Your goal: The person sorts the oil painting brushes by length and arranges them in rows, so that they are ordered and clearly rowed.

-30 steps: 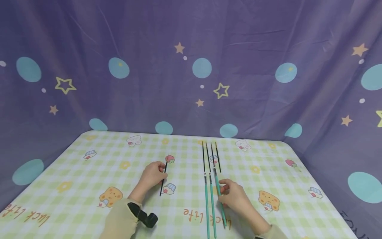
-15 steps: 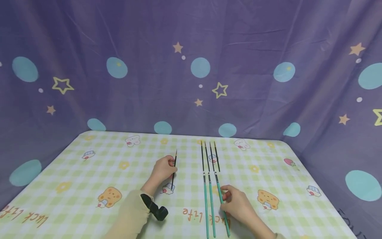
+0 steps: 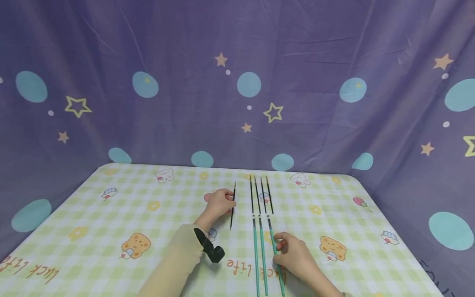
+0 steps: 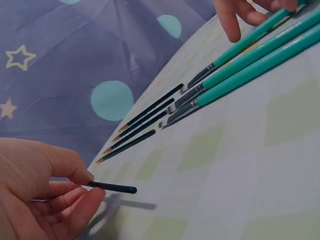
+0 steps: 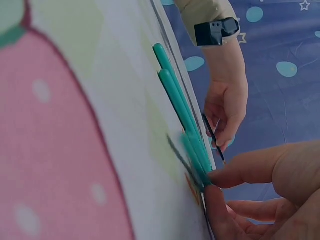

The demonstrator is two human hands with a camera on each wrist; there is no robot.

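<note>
My left hand (image 3: 219, 205) pinches a thin black paintbrush (image 3: 231, 219) between thumb and fingers, its bristle tip pointing at the curtain. In the left wrist view the plain end of that paintbrush (image 4: 122, 188) sticks out past the fingertips above its shadow. With thumb and forefinger my right hand (image 3: 295, 253) pinches the handle of a green flat paintbrush (image 3: 272, 236), the rightmost of three. Two other green paintbrushes (image 3: 255, 251) lie side by side to its left, bristles pointing away. Beyond them several thin black paintbrushes (image 3: 258, 198) lie in a row, tips toward the back.
A green-and-white checked tablecloth (image 3: 167, 231) with cartoon prints covers the table. Behind and at the sides hangs a purple curtain (image 3: 178, 115) with stars and teal dots. A black wrist camera (image 3: 213, 249) sits on the left sleeve.
My left hand has carried the black paintbrush right and away from me, toward the row. My right hand has drawn its green paintbrush slightly nearer me, level with the other green ones.
</note>
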